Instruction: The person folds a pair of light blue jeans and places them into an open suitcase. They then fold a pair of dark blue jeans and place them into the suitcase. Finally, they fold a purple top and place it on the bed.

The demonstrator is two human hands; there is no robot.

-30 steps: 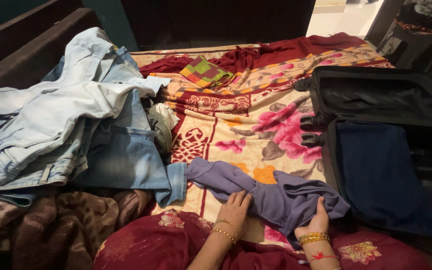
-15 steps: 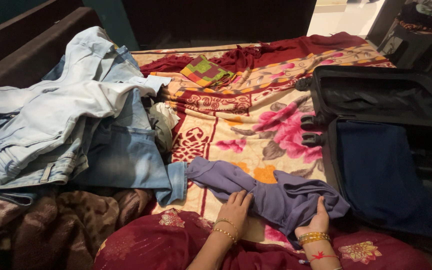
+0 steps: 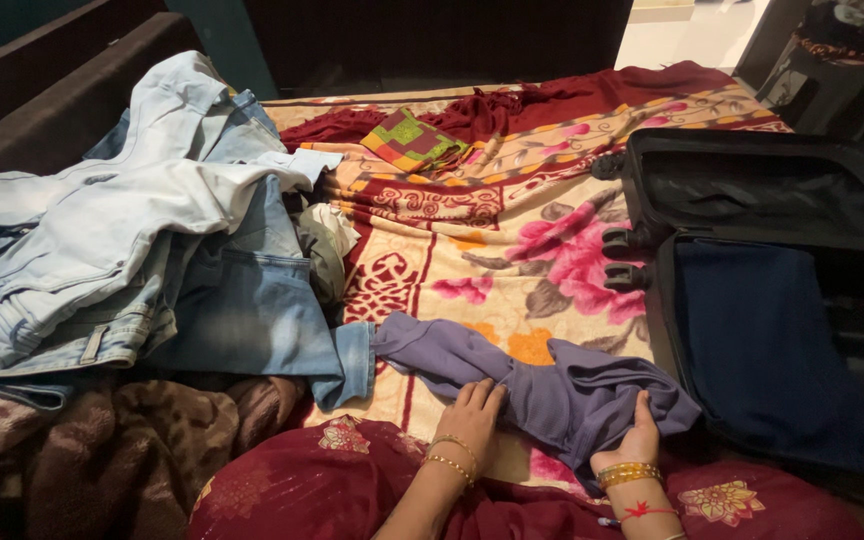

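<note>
The purple garment [image 3: 542,385] lay crumpled on the floral blanket [image 3: 512,250], directly in front of the person's lap and just beside the open black suitcase [image 3: 782,300]. The left hand [image 3: 470,415] rested flat on the garment's near edge, fingers held loosely together and pointing away from the body, pressing the cloth down rather than gripping it. The right hand [image 3: 636,440] sat at the garment's right end, close to the suitcase wall, its thumb and fingers curled around a bunched fold of the purple cloth. Most of the garment stretched between the two hands and beyond them, one sleeve-like part running left toward the cuff of the blue jeans [image 3: 242,300]. A heap of pale denim [image 3: 102,230] was piled on the left side of the bed, well apart from both hands. A folded patchwork cloth [image 3: 412,142] of green, yellow and red lay farther up the blanket. Inside the suitcase lay a dark blue fabric [image 3: 752,350].
</note>
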